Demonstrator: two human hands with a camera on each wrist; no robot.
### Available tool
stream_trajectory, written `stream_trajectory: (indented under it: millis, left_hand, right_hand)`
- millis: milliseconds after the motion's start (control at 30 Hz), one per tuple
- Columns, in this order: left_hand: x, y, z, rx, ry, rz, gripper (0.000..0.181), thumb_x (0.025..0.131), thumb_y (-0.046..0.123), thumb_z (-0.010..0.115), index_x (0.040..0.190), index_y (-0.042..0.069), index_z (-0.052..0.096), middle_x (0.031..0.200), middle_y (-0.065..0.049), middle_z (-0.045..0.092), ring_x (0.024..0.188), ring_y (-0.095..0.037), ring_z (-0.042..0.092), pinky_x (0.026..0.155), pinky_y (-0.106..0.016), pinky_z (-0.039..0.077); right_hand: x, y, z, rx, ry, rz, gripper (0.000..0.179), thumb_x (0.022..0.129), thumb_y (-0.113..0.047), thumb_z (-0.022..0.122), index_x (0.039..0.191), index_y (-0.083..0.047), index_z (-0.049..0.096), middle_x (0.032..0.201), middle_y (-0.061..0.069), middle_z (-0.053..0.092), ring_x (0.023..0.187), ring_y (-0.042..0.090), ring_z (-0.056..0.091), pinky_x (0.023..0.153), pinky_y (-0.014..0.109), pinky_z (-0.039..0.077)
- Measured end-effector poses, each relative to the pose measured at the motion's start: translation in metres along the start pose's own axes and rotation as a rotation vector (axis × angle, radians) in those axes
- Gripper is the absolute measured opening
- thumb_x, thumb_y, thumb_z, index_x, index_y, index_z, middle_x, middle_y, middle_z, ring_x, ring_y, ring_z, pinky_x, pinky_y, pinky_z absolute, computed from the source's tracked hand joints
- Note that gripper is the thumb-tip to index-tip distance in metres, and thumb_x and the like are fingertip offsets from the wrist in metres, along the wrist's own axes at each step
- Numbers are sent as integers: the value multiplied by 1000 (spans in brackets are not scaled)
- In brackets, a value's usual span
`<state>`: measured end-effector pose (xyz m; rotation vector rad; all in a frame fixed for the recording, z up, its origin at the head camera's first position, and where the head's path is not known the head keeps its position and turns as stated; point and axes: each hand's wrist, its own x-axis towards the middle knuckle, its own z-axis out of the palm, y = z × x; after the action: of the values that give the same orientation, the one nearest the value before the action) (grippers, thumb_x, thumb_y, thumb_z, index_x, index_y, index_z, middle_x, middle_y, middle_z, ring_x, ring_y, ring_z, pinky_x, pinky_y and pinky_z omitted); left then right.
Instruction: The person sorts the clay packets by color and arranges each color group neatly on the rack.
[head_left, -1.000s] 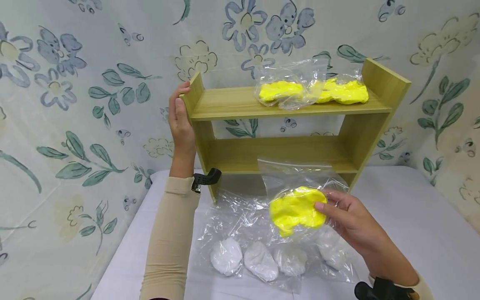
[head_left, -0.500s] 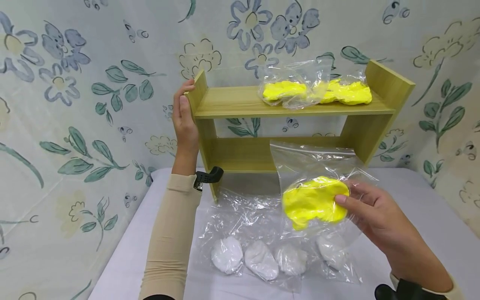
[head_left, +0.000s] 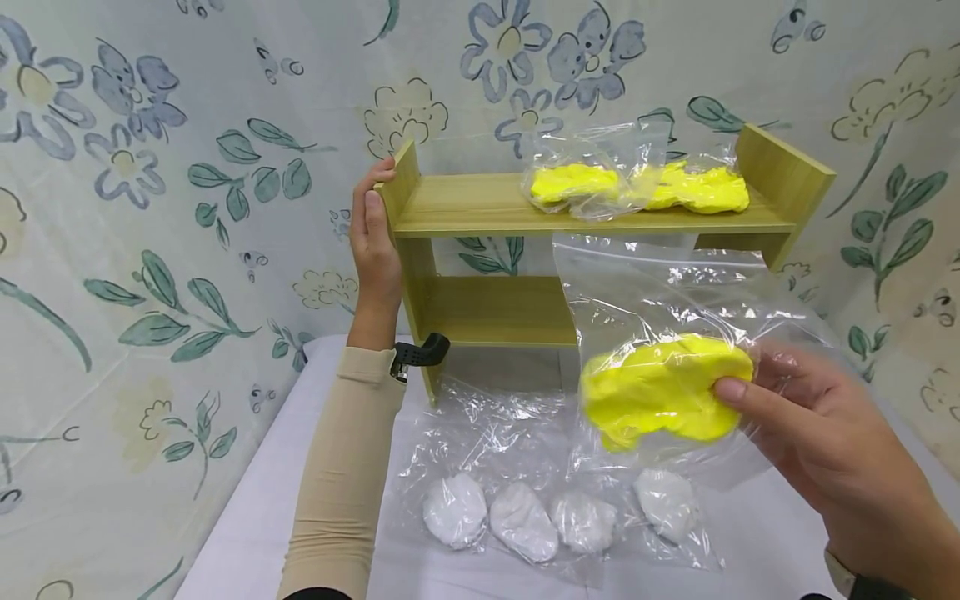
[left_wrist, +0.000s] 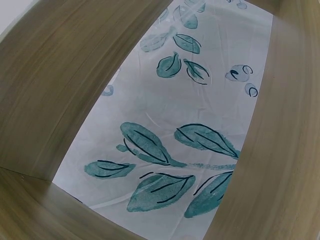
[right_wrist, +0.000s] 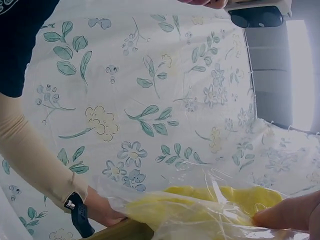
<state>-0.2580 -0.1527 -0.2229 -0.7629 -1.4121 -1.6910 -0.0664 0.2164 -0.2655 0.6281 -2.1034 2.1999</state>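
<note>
R grip (head_left: 817, 433) pinching yellow dough bag (head_left: 663, 392); L grip (head_left: 375, 242) flat vs shelf (head_left: 480, 204).

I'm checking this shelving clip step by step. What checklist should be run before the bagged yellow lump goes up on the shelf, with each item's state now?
1. Right hand grips the bag of yellow dough: ok, thumb pinches it.
2. Left hand steadies the wooden shelf at its left side panel: ok.
3. Free room on the top board: ok, its left part is bare; two yellow bags lie at the right.
4. Held bag is lifted off the white bags on the table: ok.
5. Bag sealed: cannot tell.
</note>
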Motion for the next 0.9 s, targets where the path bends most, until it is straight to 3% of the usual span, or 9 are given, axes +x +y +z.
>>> stream_trajectory:
  millis: [167,367,567,767,900]
  left_hand:
    - [0,0,0,2,-2,6,29,103,7,26,116,-4,49,139,-20,47,135,-17,39,114,-32,26]
    - [0,-1,-1,16,-5,27,30,103,7,26,117,-6,49,139,-24,45,135,-18,40,114,-33,26]
    - [0,-1,-2,17,-7,8,30,103,8,26,117,-3,50,140,-18,47,136,-16,39,114,-31,26]
    - [-1,0,-1,37,-11,50,32,103,7,26,119,-14,44,139,-26,44,136,-20,38,114,-33,26]
    - [-1,0,0,29,-10,35,31,103,7,26,119,-11,45,139,-23,45,136,-19,38,115,-33,25]
  right_hand:
    - [1,-15,-1,-41,67,33,27,97,6,47,123,10,51,117,18,55,93,27,60,80,32,57]
    - [15,-35,3,-88,72,-50,33,96,7,48,129,10,48,123,22,52,95,29,58,83,31,55]
    - [30,-51,10,-135,130,-118,38,94,7,53,132,7,48,132,23,44,103,30,54,88,27,50]
    - [43,-67,19,-170,182,-107,41,93,-2,60,132,2,51,137,21,42,111,34,47,89,23,48]
    - [51,-82,29,-186,175,-107,41,93,-7,62,132,2,51,139,21,39,116,36,45,88,22,48]
